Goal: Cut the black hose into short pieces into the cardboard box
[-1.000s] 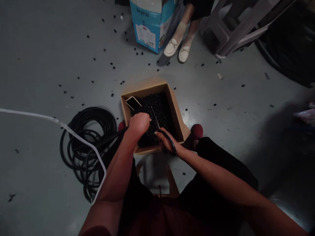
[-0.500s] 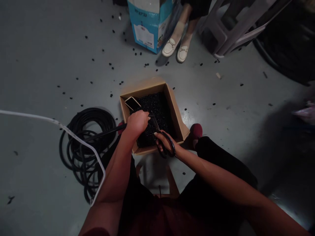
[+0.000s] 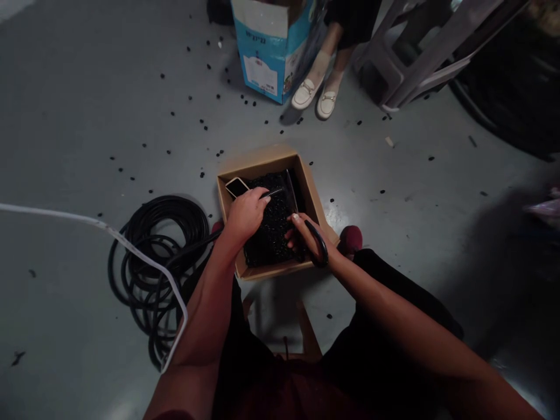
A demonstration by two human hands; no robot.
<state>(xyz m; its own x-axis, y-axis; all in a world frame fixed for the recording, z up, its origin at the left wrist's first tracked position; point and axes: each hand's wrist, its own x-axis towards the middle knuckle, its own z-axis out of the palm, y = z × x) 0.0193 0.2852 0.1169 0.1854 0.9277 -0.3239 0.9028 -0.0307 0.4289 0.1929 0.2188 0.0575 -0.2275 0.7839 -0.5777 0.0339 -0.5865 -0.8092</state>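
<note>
My left hand (image 3: 248,214) is closed around a black ribbed hose (image 3: 273,192), whose short end sticks out to the right past the fingers. In my right hand (image 3: 303,232) is a pair of scissors with black handles (image 3: 321,248); the blades point up, close to the hose end. Both hands are over an open cardboard box (image 3: 322,219) holding many small black pieces (image 3: 275,233). A dark flat object with a pale rim (image 3: 237,187), like a phone, leans in the box's upper left corner. Whether the blades touch the hose I cannot tell.
Coiled black hose (image 3: 164,204) lies on the floor at left, with a white cable (image 3: 131,248) crossing above it. Ahead stand a blue carton (image 3: 265,44), a person's white shoes (image 3: 326,105) and a grey plastic stool (image 3: 394,70). Small black bits are scattered on the floor.
My right hand has moved up and to the right with the scissors, and the blades have swung more upright. My left hand has risen slightly; more of the hose end shows.
</note>
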